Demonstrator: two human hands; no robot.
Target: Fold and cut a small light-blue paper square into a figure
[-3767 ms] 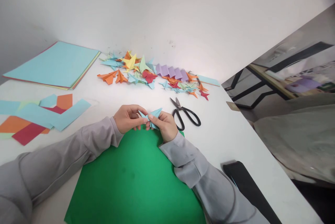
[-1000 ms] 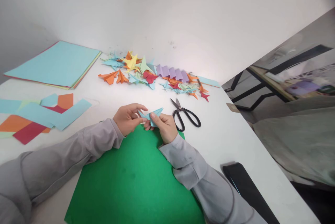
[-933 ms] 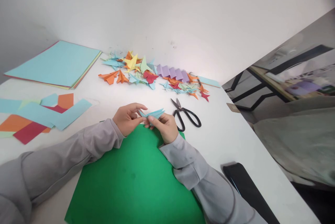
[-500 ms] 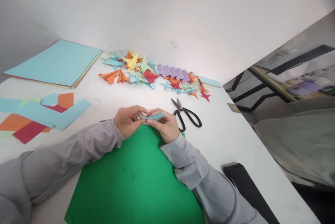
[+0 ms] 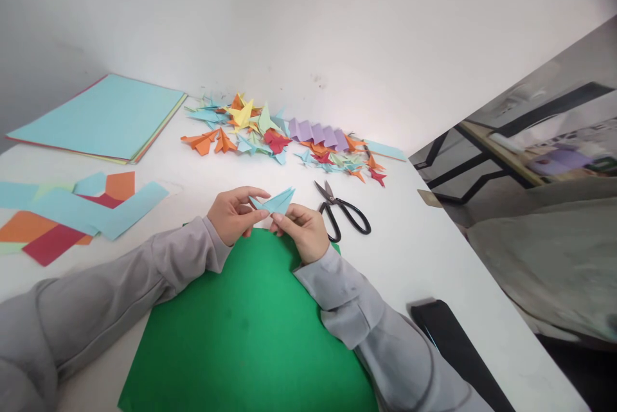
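Observation:
Between my two hands is a small light-blue folded paper piece (image 5: pixel 279 202), its pointed flaps spreading up and to the sides. My left hand (image 5: pixel 234 214) pinches its left part between thumb and fingers. The thumb and fingers of my right hand (image 5: pixel 304 230) close on its lower right edge. Both hands are above the far edge of a green sheet (image 5: pixel 245 328) lying on the white table. Black-handled scissors (image 5: pixel 341 206) lie with blades parted just right of my right hand.
Folded paper figures (image 5: pixel 243 114) in several colours are heaped along the wall, beside a purple pleated strip (image 5: pixel 318 134). At left lie cut paper pieces (image 5: pixel 62 209) and a stack of coloured sheets (image 5: pixel 103 116). A black flat object (image 5: pixel 453 348) rests near the right table edge.
The blue folded paper has turned up in my fingers, so its pointed flaps now show wider. My right fingers have shifted down to its lower edge.

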